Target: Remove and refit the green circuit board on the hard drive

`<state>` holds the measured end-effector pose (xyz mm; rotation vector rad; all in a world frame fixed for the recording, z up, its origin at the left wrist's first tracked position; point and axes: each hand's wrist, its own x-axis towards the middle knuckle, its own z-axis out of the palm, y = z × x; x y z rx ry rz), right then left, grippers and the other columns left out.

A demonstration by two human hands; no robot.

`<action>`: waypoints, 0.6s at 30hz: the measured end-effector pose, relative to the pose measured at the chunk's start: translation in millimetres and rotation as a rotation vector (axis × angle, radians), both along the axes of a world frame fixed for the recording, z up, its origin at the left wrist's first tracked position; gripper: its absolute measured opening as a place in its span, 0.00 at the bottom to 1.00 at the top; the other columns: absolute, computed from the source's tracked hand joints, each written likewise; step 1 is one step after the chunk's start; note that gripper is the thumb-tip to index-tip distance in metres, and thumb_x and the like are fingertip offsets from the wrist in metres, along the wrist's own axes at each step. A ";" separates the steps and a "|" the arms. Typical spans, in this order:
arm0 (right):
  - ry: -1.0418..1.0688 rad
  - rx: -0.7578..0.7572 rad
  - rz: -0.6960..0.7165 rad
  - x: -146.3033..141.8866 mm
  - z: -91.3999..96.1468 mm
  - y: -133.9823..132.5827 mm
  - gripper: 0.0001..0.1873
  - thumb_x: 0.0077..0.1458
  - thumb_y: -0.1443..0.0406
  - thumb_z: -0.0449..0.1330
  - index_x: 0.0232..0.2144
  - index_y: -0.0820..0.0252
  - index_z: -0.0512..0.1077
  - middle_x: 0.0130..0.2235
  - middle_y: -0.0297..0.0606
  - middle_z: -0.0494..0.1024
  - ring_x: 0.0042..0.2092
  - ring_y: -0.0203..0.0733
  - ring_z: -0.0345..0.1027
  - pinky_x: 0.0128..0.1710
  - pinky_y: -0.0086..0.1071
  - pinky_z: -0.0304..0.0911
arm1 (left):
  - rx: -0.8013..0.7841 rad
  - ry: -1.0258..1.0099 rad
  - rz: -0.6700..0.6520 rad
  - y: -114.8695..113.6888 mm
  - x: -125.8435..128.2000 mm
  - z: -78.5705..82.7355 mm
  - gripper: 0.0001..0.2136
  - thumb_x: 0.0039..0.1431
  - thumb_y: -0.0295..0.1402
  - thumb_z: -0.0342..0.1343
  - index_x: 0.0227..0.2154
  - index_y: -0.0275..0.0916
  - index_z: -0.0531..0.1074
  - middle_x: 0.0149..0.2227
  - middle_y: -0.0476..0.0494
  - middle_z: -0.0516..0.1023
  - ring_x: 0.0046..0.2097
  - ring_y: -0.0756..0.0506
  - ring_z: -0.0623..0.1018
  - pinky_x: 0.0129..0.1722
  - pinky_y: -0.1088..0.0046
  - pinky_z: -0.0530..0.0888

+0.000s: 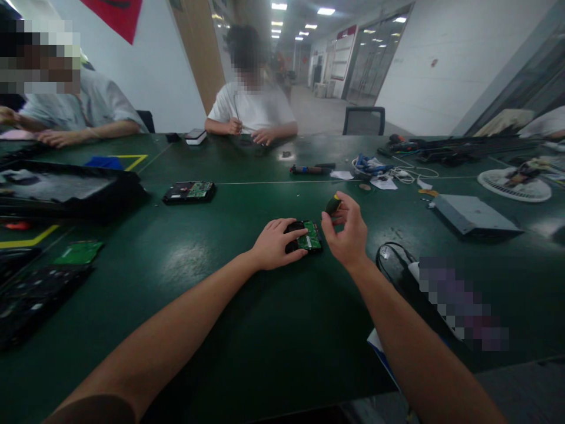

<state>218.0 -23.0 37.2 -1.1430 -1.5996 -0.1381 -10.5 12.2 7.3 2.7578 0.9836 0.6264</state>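
Note:
A hard drive with a green circuit board facing up lies flat on the dark green table. My left hand grips it from the left, its fingers reaching over the top and the thumb along the near edge. Just right of the drive, my right hand is raised and closed around a screwdriver with a dark green and yellow handle. The screwdriver's shaft and tip cannot be made out.
Another hard drive lies farther left. A black casing and green boards occupy the left side. At right are a grey metal box, a white round grille and tangled cables. Two people sit across the table.

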 end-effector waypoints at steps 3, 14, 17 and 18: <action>-0.018 0.014 -0.014 0.4 0.4 -0.5 0.32 0.62 0.61 0.63 0.66 0.48 0.60 0.55 0.45 0.76 0.39 0.46 0.77 0.32 0.41 0.79 | -0.003 0.003 0.005 -0.5 0.3 1.3 0.32 0.64 0.54 0.58 0.68 0.50 0.65 0.69 0.37 0.64 0.67 0.30 0.66 0.66 0.43 0.63; -0.050 0.049 -0.026 -0.7 4.1 -3.0 0.33 0.63 0.65 0.62 0.67 0.48 0.59 0.52 0.44 0.75 0.41 0.47 0.76 0.43 0.48 0.79 | -0.011 0.005 -0.007 -2.1 -0.2 6.2 0.25 0.64 0.54 0.58 0.59 0.47 0.72 0.68 0.35 0.65 0.67 0.31 0.67 0.66 0.44 0.64; -0.071 0.051 -0.031 -1.2 7.6 -5.4 0.31 0.62 0.64 0.63 0.65 0.46 0.62 0.50 0.43 0.75 0.43 0.48 0.74 0.42 0.47 0.79 | -0.014 0.005 -0.008 -2.7 -0.2 6.6 0.25 0.64 0.53 0.58 0.59 0.48 0.72 0.68 0.35 0.65 0.67 0.30 0.67 0.66 0.43 0.64; -0.074 0.050 -0.028 -1.4 8.2 -5.7 0.30 0.62 0.65 0.63 0.65 0.46 0.62 0.50 0.43 0.75 0.43 0.47 0.74 0.43 0.47 0.79 | -0.013 0.006 -0.008 -3.0 -0.1 6.7 0.25 0.64 0.53 0.58 0.59 0.47 0.72 0.68 0.35 0.65 0.67 0.30 0.67 0.66 0.43 0.64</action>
